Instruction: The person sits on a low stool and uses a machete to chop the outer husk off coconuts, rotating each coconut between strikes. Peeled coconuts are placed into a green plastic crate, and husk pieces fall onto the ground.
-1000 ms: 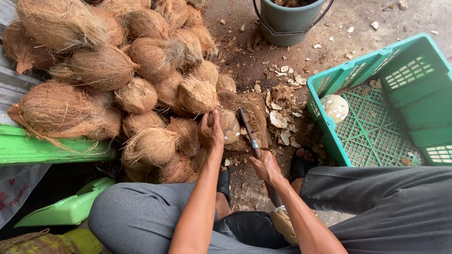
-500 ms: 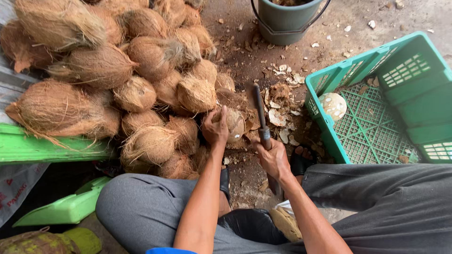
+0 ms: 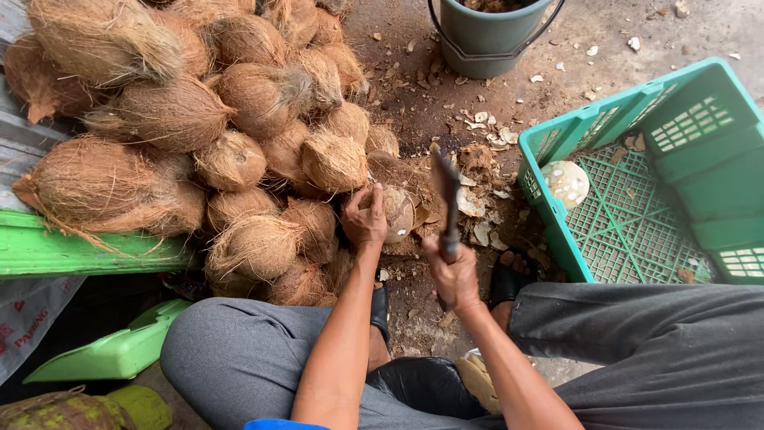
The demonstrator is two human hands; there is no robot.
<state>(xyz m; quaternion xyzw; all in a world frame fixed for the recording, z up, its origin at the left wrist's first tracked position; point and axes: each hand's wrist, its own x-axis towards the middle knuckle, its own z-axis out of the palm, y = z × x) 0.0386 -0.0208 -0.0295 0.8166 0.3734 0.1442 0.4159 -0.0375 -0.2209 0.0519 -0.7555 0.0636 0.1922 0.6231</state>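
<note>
While two hands [image 3: 410, 247] work, one coconut [image 3: 395, 211] meets one knife [image 3: 448, 199].

My left fingers [image 3: 360, 209] cover part of the coconut [image 3: 395, 212]; the blade [image 3: 446, 185] above my right fingers [image 3: 446, 267] is motion-blurred; the bucket [image 3: 488, 36] beyond is cropped.

Coconut-husking work yard: heaped husked coconuts [image 3: 199, 143], shell-littered dirt floor [image 3: 414, 95], green plastic crate [image 3: 692, 103], bucket [image 3: 485, 40].

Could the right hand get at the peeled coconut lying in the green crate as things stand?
Probably not freely: the right hand is closed around the knife. The peeled coconut lies uncovered in the crate's near corner, with only the crate wall between, so the path itself looks open.
</note>
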